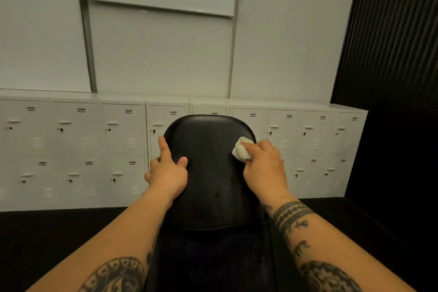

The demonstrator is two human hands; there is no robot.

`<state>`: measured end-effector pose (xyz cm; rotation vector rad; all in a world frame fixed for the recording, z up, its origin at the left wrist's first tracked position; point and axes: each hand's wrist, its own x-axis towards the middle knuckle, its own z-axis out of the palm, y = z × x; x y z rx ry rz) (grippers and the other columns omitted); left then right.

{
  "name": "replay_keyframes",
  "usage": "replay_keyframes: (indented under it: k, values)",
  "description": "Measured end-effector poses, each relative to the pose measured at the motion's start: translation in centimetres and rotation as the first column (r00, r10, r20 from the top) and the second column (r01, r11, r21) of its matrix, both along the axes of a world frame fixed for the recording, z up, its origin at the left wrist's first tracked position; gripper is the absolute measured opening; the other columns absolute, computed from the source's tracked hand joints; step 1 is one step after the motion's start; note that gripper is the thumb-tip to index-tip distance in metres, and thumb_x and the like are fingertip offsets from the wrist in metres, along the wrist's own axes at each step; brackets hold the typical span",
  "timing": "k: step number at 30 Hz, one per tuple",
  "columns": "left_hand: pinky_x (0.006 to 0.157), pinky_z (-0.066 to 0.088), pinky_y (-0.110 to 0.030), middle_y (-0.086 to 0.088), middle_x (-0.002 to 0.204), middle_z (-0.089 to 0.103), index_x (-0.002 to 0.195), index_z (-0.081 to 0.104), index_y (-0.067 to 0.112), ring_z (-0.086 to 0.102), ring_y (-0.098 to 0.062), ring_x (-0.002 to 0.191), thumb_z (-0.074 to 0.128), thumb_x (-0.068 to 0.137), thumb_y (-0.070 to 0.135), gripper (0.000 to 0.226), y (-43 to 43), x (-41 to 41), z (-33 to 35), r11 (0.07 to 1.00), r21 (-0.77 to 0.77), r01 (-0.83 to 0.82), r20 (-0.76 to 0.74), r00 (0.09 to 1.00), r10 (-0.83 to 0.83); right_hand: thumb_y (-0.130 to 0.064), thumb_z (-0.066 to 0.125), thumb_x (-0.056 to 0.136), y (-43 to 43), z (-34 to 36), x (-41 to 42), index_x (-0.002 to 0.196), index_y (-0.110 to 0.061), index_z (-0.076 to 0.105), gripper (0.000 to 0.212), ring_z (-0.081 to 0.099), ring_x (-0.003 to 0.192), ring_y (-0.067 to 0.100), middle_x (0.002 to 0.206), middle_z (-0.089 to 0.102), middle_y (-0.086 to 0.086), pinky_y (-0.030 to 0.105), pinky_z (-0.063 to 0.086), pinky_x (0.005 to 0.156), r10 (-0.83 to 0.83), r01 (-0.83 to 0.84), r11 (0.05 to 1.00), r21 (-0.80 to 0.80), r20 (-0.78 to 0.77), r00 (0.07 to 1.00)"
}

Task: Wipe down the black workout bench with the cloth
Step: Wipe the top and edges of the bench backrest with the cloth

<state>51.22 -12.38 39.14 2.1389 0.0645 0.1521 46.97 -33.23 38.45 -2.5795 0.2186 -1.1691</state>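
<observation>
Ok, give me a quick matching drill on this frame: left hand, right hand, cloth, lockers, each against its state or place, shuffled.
1 left hand
2 right hand
3 cloth
4 lockers

A white, bunched up
B pale grey, behind the bench
C grips the bench's left edge
D holds the cloth on the bench's right side

Pairs: 1-C, 2-D, 3-A, 4-B

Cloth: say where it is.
In the head view, the white cloth is bunched under the right hand, on the black bench near its right edge.
</observation>
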Motion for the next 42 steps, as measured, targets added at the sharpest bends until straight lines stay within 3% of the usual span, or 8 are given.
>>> replay_keyframes:
  k: [4, 9, 11, 17, 22, 30, 35, 42]
  values:
    - [0.111, 0.032, -0.055, -0.013, 0.159, 0.027, 0.157, -0.018, 0.045, 0.029, -0.041, 0.141, 0.042, 0.107, 0.040, 0.078, 0.1, 0.2, 0.1, 1.000, 0.007, -0.011, 0.008, 1.000, 0.011, -0.008, 0.054, 0.090, 2.8, 2.0, 2.9, 0.131, -0.024, 0.059, 0.044, 0.044, 0.103, 0.026, 0.117, 0.051, 0.006, 0.037, 0.042, 0.091, -0.045, 0.041, 0.994, 0.098, 0.031, 0.999]
    - [0.112, 0.030, -0.054, -0.015, 0.160, 0.026, 0.157, -0.016, 0.045, 0.028, -0.042, 0.141, 0.042, 0.107, 0.041, 0.077, 0.0, 0.2, 0.1, 1.000, 0.013, -0.007, 0.007, 1.000, 0.007, -0.016, 0.057, 0.088, 3.2, -0.7, 0.3, 0.126, -0.028, 0.062, 0.040, 0.045, 0.090, 0.025, 0.108, 0.052, 0.002, 0.039, 0.046, 0.079, 0.236, -0.243, 0.953, -0.181, -0.058, 0.970]
    - [0.112, 0.030, -0.054, -0.015, 0.160, 0.025, 0.157, -0.016, 0.046, 0.029, -0.042, 0.140, 0.042, 0.107, 0.042, 0.077, 0.1, 0.3, 0.0, 1.000, 0.015, -0.001, 0.007, 1.000, 0.001, -0.016, 0.057, 0.088, 1.8, -2.2, -1.6, 0.122, -0.029, 0.065, 0.037, 0.046, 0.088, 0.024, 0.104, 0.052, 0.000, 0.039, 0.046, 0.078, 0.262, -0.276, 0.942, -0.193, -0.096, 0.960]
    - [0.113, 0.030, -0.056, -0.012, 0.159, 0.026, 0.157, -0.016, 0.047, 0.028, -0.041, 0.141, 0.042, 0.107, 0.041, 0.076, 0.0, 0.2, -0.1, 1.000, -0.015, 0.003, 0.003, 1.000, -0.003, -0.013, 0.056, 0.091, 0.5, -0.5, -0.7, 0.128, -0.025, 0.063, 0.039, 0.047, 0.102, 0.027, 0.111, 0.050, 0.003, 0.037, 0.044, 0.091, 0.025, -0.021, 0.995, 0.101, -0.040, 0.999]
    - [0.113, 0.030, -0.055, -0.014, 0.158, 0.027, 0.157, -0.016, 0.046, 0.030, -0.041, 0.140, 0.042, 0.107, 0.042, 0.077, 0.2, 0.2, -0.2, 1.000, -0.002, 0.005, 0.004, 1.000, -0.005, -0.017, 0.057, 0.088, 2.8, -2.7, -3.0, 0.124, -0.029, 0.063, 0.039, 0.045, 0.090, 0.024, 0.106, 0.051, 0.001, 0.038, 0.046, 0.080, 0.215, -0.236, 0.959, -0.157, -0.138, 0.967]
    - [0.113, 0.030, -0.056, -0.015, 0.159, 0.027, 0.157, -0.015, 0.046, 0.030, -0.043, 0.141, 0.043, 0.107, 0.042, 0.077, 0.2, 0.5, -0.3, 1.000, -0.016, 0.006, 0.022, 1.000, -0.005, -0.012, 0.059, 0.090, 0.5, -3.1, -4.4, 0.126, -0.028, 0.065, 0.040, 0.046, 0.099, 0.020, 0.107, 0.050, -0.004, 0.034, 0.045, 0.090, 0.049, -0.041, 0.995, 0.086, -0.087, 0.995]
    - [0.115, 0.032, -0.059, -0.014, 0.160, 0.028, 0.156, -0.014, 0.048, 0.033, -0.043, 0.141, 0.046, 0.104, 0.046, 0.080, 1.0, -0.3, -0.2, 0.995, -0.075, 0.066, 0.035, 0.997, -0.064, -0.012, 0.060, 0.089, 0.4, -4.1, -7.6, 0.124, -0.034, 0.065, 0.041, 0.045, 0.098, 0.020, 0.109, 0.053, -0.004, 0.034, 0.042, 0.089, 0.197, -0.236, 0.964, -0.119, -0.272, 0.942]
    - [0.114, 0.040, -0.053, -0.008, 0.162, 0.032, 0.161, -0.006, 0.035, 0.040, -0.037, 0.142, 0.062, 0.099, 0.031, 0.092, 3.6, -3.9, -2.9, 0.981, -0.092, 0.168, 0.043, 0.985, -0.165, -0.004, 0.061, 0.082, -0.3, -2.8, -6.3, 0.124, -0.030, 0.067, 0.050, 0.048, 0.101, 0.025, 0.108, 0.052, -0.002, 0.031, 0.040, 0.089, 0.029, -0.037, 0.999, -0.030, -0.216, 0.976]
